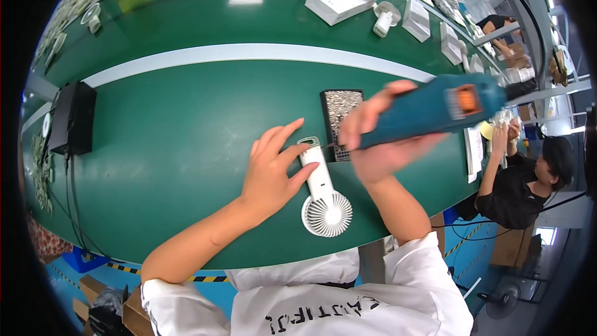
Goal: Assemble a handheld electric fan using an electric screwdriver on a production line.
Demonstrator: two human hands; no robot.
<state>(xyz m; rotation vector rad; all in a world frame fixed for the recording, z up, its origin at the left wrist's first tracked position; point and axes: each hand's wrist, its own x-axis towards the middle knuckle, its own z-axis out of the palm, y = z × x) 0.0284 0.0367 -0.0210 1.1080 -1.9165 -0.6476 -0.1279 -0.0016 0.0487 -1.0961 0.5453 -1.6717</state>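
A small white handheld fan (323, 202) lies on the green bench (186, 143), its round grille toward me and its handle pointing away. My left hand (272, 168) rests flat beside the handle, fingers spread and touching it. My right hand (376, 143) grips a teal electric screwdriver (435, 111), tilted so its thin bit meets the far end of the fan's handle. A black tray of small screws (340, 112) sits just beyond the fan.
A black box (71, 118) with cables stands at the left. White boxes (339, 1) and white fan parts (385, 18) lie along the far side. A person in black (528, 180) works at the right. The bench's near edge runs below the fan.
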